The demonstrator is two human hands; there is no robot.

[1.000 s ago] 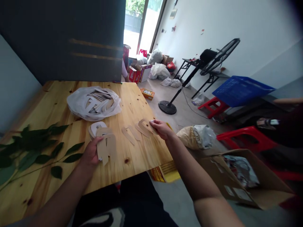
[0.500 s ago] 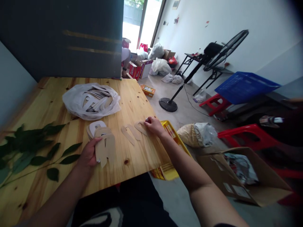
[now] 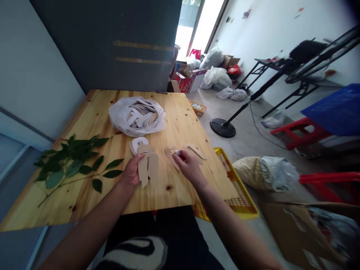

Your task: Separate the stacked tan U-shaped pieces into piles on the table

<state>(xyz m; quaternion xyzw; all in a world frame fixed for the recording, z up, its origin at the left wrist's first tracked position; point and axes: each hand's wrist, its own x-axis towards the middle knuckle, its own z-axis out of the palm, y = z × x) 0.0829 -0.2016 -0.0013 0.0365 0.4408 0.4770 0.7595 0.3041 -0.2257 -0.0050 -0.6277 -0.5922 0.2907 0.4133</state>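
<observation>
Two hands: out over the pine tabletop (image 3: 180,116), forearms angling in from the near edge, closing toward the middle of the table.

Left hand (image 3: 129,173): low on the wood, fingers pressed together and laid against a stack of cardboard cutouts (image 3: 147,168), holding it in place.

Right hand (image 3: 189,168): tipped forward, knuckles up, fingertips (image 3: 181,155) bunched at a flat cardboard piece (image 3: 171,157). A small white bit shows there. Blur hides whether they are pinching it, I can't tell.

Stack: tan, thin card, long narrow legs hanging toward the near edge, a rounded white-faced cutout (image 3: 137,144) sitting at its far side. It lies on the table just right of the left hand.

Loose pieces: another narrow cutout (image 3: 195,151) lies just beyond the right hand, angled across the wood.

Between the hands: a dark knot (image 3: 169,187) in the pine.

Around them: a white plastic bag (image 3: 123,120) stuffed with more cutouts sits up the table, a leafy green branch (image 3: 70,161) lies left of the left hand, and a yellow plastic basket (image 3: 239,191) pokes out under the right edge.

Floor: a sack (image 3: 264,173) and an open cardboard box (image 3: 295,236) on the right.
</observation>
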